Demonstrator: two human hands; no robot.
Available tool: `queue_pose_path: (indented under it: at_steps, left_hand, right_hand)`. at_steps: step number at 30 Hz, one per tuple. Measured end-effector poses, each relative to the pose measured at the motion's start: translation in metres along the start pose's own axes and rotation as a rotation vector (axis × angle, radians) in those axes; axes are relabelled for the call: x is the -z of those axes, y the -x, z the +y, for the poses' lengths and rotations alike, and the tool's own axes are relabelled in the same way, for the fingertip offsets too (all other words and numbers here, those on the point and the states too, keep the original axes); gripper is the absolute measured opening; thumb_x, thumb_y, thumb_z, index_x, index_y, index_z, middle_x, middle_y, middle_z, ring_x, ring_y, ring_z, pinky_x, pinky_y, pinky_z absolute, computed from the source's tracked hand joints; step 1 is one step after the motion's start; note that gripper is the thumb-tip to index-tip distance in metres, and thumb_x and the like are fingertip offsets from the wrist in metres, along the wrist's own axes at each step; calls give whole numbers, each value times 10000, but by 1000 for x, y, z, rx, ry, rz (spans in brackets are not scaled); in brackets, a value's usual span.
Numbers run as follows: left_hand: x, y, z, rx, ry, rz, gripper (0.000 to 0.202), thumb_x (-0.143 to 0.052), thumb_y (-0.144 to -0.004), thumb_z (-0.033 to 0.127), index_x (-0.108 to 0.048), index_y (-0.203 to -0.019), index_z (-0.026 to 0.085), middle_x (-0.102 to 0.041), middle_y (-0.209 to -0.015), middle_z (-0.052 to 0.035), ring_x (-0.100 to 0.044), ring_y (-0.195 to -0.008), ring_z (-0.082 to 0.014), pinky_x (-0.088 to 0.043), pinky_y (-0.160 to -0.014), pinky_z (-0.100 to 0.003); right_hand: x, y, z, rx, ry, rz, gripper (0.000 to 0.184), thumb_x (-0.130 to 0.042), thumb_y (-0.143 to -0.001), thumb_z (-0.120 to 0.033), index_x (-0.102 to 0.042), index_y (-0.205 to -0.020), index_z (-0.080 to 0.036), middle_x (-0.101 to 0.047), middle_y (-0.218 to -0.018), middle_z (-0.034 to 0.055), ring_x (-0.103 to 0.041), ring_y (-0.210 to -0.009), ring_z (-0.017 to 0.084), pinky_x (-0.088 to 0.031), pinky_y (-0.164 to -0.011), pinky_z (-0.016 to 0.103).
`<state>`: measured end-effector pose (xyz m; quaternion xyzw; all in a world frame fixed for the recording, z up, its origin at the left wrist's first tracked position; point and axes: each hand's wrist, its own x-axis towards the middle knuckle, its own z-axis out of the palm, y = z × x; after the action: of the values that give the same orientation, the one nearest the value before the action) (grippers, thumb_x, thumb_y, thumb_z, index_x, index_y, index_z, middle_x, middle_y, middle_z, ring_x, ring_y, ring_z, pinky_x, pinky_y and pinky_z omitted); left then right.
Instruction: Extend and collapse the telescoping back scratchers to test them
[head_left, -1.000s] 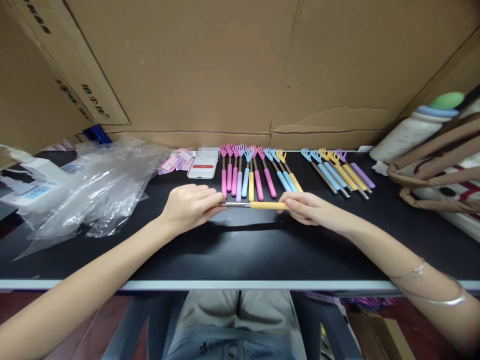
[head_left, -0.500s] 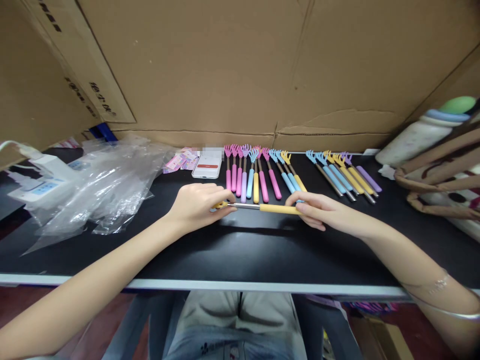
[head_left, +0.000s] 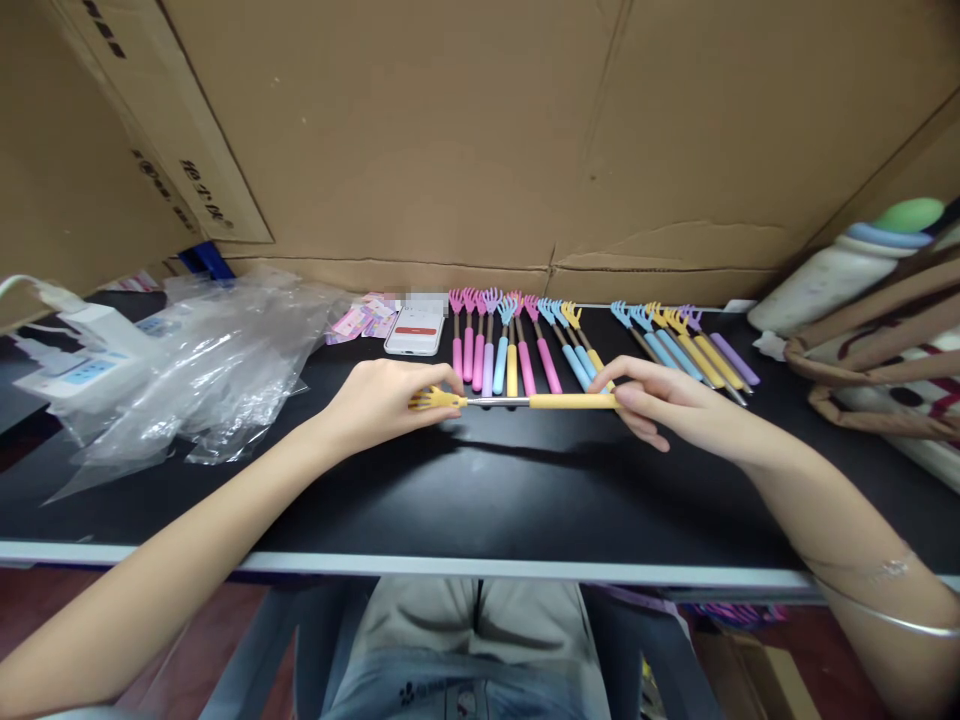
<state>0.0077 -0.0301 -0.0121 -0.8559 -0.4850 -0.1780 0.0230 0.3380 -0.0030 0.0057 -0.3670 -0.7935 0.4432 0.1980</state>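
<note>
A yellow back scratcher (head_left: pixel 574 401) with a metal shaft is held level above the black table, between both hands. My left hand (head_left: pixel 390 400) pinches its yellow claw head between thumb and fingers. At the other end, my right hand (head_left: pixel 656 405) grips the tip of the yellow handle, with the lower fingers loosely curled. Just behind lies a row of pink, purple, blue and yellow back scratchers (head_left: pixel 478 350), claws toward the wall. A second group of back scratchers (head_left: pixel 671 345) lies slanted farther right, beside a loose purple handle (head_left: pixel 735 358).
Clear plastic bags (head_left: pixel 217 370) are heaped at the left, by a white power strip (head_left: pixel 82 370) with a charger. A phone (head_left: pixel 415 325) and small printed cards (head_left: pixel 364 318) lie at the back. A bottle (head_left: pixel 840 275) and a bag (head_left: pixel 862 390) stand right. Cardboard (head_left: pixel 420 130) walls the rear.
Both hands have shifted slightly apart, the right one moving right with the handle. More of the yellow claw now shows at the left fingertips.
</note>
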Motion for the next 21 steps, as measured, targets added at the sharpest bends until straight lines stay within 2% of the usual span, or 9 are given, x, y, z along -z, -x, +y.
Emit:
queue_pose_path:
  at_steps: [5, 9, 13, 21]
  left_hand:
    - [6, -1, -1, 62, 118, -12, 237, -581, -802, 492, -644, -918, 294, -685, -785, 76, -618, -690, -111, -339, -582, -195]
    - [8, -2, -3, 128, 319, 77, 274, -566, -809, 495, -642, -890, 245, -686, -851, 29, -619, -751, -136, -395, -637, -216]
    - [6, -5, -6, 152, 495, 169, 264, -499, -857, 428, -620, -882, 194, -656, -904, -16, -589, -770, -140, -425, -665, -237]
    - [1, -4, -3, 156, 588, 173, 239, -425, -892, 357, -590, -899, 184, -600, -841, -3, -503, -674, -110, -379, -613, -230]
  right_hand:
    - [4, 1, -1, -6, -15, 38, 316, -458, -908, -456, -491, -1049, -175, -428, -494, -81, -426, -401, 81, -320, -446, 248]
    - [1, -2, -1, -15, -73, 68, 311, -467, -905, -452, -491, -1046, -176, -429, -499, -78, -421, -407, 85, -314, -444, 255]
    - [-1, -4, 0, 19, -157, 115, 283, -465, -909, -440, -496, -1011, -179, -420, -504, -76, -415, -421, 82, -295, -447, 255]
    - [-1, -3, 0, 5, -233, 194, 289, -483, -898, -440, -519, -1003, -173, -400, -517, -70, -406, -437, 89, -312, -441, 259]
